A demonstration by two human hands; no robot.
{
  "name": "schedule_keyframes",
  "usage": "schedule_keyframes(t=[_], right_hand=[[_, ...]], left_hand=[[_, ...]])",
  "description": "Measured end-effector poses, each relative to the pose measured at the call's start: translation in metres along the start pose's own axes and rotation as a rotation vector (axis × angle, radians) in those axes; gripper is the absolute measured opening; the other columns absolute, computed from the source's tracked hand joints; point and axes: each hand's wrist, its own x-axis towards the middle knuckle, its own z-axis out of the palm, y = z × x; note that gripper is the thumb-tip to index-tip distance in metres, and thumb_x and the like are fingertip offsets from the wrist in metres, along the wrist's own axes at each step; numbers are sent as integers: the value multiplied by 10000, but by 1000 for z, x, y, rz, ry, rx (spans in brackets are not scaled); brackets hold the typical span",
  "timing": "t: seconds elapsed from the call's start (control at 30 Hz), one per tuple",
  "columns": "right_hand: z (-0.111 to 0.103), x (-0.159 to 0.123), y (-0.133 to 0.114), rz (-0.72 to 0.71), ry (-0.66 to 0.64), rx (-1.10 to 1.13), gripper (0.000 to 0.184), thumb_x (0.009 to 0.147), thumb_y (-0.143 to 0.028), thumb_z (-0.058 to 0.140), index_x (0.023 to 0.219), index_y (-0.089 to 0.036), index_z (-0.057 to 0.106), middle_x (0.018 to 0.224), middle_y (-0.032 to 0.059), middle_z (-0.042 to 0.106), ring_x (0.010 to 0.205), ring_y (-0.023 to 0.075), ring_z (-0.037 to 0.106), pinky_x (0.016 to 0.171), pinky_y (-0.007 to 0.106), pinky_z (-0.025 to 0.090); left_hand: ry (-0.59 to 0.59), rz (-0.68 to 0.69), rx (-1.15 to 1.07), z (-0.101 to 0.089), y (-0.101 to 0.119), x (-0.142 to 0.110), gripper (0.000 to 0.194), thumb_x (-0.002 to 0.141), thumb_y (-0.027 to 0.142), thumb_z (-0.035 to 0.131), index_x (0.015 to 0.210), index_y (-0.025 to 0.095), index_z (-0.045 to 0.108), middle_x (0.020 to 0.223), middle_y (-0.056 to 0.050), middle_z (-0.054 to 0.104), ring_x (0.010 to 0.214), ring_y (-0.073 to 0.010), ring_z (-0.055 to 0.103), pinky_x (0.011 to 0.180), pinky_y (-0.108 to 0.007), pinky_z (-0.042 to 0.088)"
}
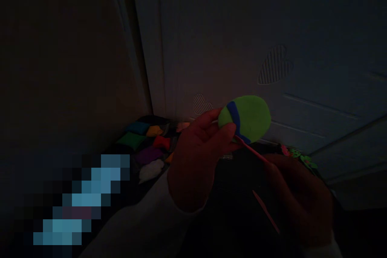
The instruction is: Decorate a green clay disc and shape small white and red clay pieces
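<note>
Head view, dimly lit: the left hand [201, 149] is closed around the lower left edge of a flat, rounded green piece [254, 119], thumb on its near face and fingers behind. The green piece is held up in the middle of the view, in front of a pale panel [211, 40] with ribbed heart shapes. A blue band [235, 117] runs down the green face near the thumb and turns right along the lower edge. The right hand [299, 197] grips a slim pink tool [254, 152] in a narrow pinch; the tool's far end reaches the lower edge of the green piece, just beside the left thumb. Whether the tip presses on the blue band cannot be told. A second pink tool [266, 211] lies on the dark counter [229, 209], left of the right hand. Beyond the left forearm lie soft packets, among them green [131, 140], purple [149, 155], red [161, 142] and white [151, 170]. Beyond the right hand lie small pink and green flower-like pieces [306, 161]. A pixelated patch covers the lower left.
</note>
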Motion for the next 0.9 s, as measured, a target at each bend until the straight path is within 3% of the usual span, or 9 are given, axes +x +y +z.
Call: schedule_keyframes(t=[0.23,0.47,0.7,0.9], right_hand=[[-2,0,1,-41,6,-27,120,832,-236,569,853,-256,686,721,-12,714,577,130,630,516,248,454],[-2,1,2,7,21,-4,121,848,-246,557,870,-258,676,728,-24,713,580,118,627,515,223,463],[-11,1,8,-110,-98,-30,117,830,-247,578,870,-257,687,625,-25,668,543,129,621,467,231,440],[-11,0,5,10,-31,79,125,815,-220,583,825,-269,698,659,-27,691,553,118,608,498,226,426]], left_hand=[[19,22,-12,-1,0,1,202,782,174,667,981,151,640,922,-53,734,887,-219,697,754,-325,593],[4,8,2,0,0,1,191,772,188,673,960,165,650,906,-49,735,862,-219,703,743,-327,591],[12,27,-34,-4,1,4,199,759,161,684,954,142,644,859,-55,735,799,-203,707,659,-294,593],[-11,22,-45,-4,1,4,195,772,145,661,965,133,640,854,-57,729,799,-195,704,667,-287,592]])
